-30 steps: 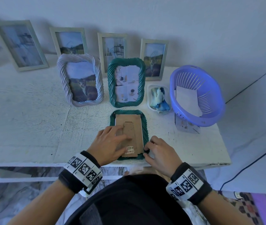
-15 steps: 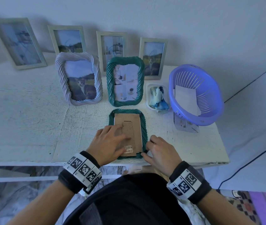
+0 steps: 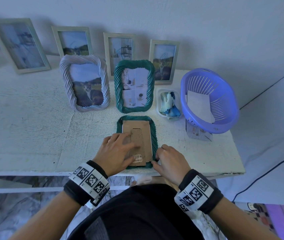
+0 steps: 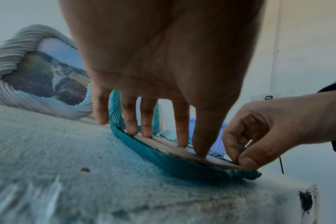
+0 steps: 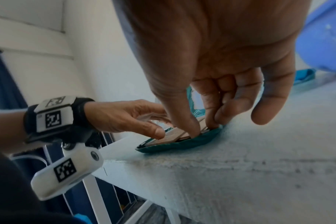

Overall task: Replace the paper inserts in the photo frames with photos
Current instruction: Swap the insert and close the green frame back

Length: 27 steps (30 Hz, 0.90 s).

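A teal twisted-rim photo frame (image 3: 153, 135) lies face down near the table's front edge, its brown backing board (image 3: 143, 129) and stand flap facing up. My left hand (image 3: 125, 149) lies on the board with straight fingers (image 4: 182, 133) pressing it down. My right hand (image 3: 156, 160) has curled fingers, and its thumb and forefinger (image 5: 194, 125) pinch the frame's near right corner where the board meets the rim. What lies under the board is hidden.
A second teal frame (image 3: 134, 87) and a white twisted frame (image 3: 85, 84) stand behind, with several pale frames (image 3: 119, 52) against the wall. At right are a small tray of cloth (image 3: 169, 103) and a purple basket (image 3: 224, 104) holding white paper (image 3: 198, 106). The table edge (image 3: 33, 170) is close.
Both hands stay almost in place on the face-down frame. My right hand's fingers have shifted slightly at the near right corner.
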Each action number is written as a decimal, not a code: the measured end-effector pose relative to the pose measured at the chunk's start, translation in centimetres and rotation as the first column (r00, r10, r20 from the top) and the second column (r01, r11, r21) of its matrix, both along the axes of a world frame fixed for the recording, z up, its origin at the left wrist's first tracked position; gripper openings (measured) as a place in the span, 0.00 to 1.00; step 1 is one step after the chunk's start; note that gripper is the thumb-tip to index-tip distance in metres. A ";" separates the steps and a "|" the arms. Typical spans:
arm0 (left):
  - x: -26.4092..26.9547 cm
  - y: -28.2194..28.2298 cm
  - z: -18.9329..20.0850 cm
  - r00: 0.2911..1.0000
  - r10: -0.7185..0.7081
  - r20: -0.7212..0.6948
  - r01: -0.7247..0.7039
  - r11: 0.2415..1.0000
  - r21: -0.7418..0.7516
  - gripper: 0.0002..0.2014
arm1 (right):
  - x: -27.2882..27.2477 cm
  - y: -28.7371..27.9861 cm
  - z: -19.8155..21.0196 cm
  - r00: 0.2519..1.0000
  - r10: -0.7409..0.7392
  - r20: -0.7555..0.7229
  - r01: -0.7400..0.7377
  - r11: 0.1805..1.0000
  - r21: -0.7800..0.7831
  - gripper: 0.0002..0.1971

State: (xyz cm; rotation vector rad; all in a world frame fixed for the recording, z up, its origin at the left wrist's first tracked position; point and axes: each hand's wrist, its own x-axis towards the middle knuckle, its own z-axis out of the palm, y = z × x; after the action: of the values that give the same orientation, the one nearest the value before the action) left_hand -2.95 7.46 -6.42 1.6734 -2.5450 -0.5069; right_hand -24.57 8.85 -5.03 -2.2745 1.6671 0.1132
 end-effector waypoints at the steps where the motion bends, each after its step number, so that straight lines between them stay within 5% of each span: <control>1: 0.0 0.0 0.0 1.000 0.002 0.001 -0.002 1.000 0.003 0.26 | 0.0 -0.1 0.0 0.999 -0.022 0.034 0.021 1.000 0.019 0.13; 7: 0.0 0.0 -0.2 1.000 0.007 0.017 -0.007 1.000 0.001 0.25 | -0.4 0.1 -0.2 0.977 -0.043 0.210 0.030 0.997 0.065 0.08; 27: 0.2 0.0 -0.5 1.000 -0.002 0.000 0.002 1.000 -0.015 0.26 | -1.2 0.0 -0.7 0.966 0.179 0.188 -0.173 0.984 -0.048 0.07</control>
State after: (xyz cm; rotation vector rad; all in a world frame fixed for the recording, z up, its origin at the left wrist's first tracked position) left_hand -2.79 7.47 -6.88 1.6660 -2.5438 -0.4869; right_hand -25.75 8.90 -5.77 -2.3697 1.3793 -0.0905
